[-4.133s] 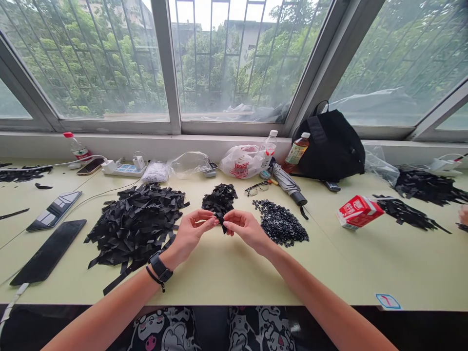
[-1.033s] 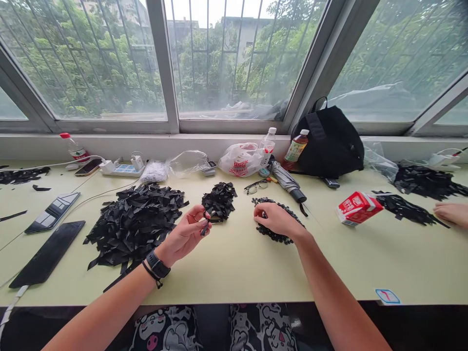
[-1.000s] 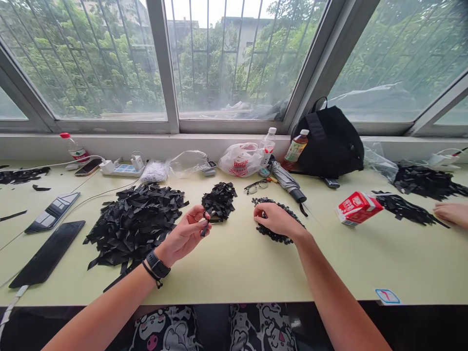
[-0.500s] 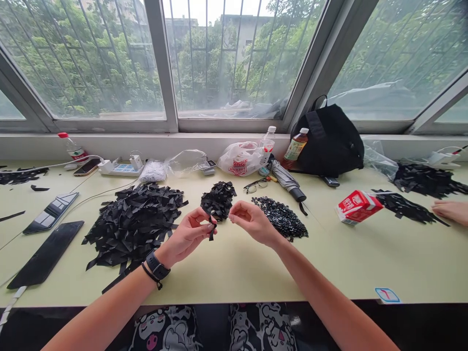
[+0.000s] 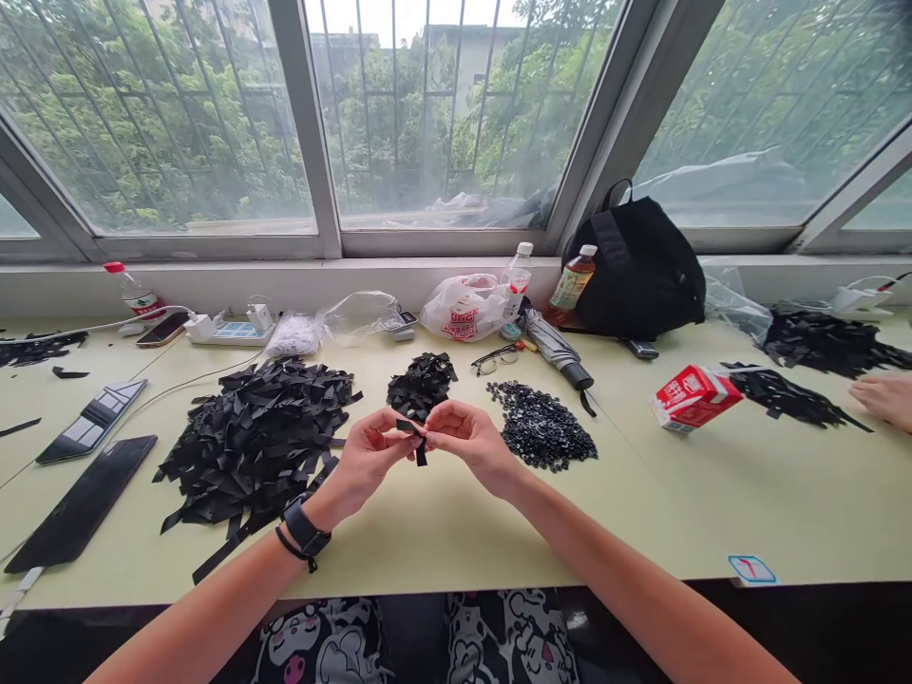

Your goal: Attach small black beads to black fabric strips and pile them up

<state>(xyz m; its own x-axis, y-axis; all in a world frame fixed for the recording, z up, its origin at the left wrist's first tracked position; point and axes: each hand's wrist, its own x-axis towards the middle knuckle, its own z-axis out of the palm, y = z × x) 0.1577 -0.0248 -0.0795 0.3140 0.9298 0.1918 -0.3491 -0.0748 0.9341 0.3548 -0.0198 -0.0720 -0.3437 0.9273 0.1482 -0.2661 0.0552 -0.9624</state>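
A short black strip (image 5: 421,450) is pinched between the fingertips of my left hand (image 5: 369,456), which wears a black watch. My right hand (image 5: 476,443) meets it from the right, its thumb and fingers closed on the same strip. Just beyond my hands lies a small pile of black strips (image 5: 422,382). To the left spreads a large pile of black strips (image 5: 249,442). A heap of small dark round pieces (image 5: 547,427) lies right of my right hand. Any small piece between my fingertips is hidden.
Glasses (image 5: 496,358), a folded umbrella (image 5: 556,350), a plastic bag (image 5: 462,309) and bottles stand toward the window. A red carton (image 5: 694,397) is at right, near another person's hand (image 5: 883,399). Phones and a power strip (image 5: 238,332) lie left.
My right hand has come left and down to meet my left hand and now grips the strip too. The strip has turned between the fingers. The view has shifted slightly.
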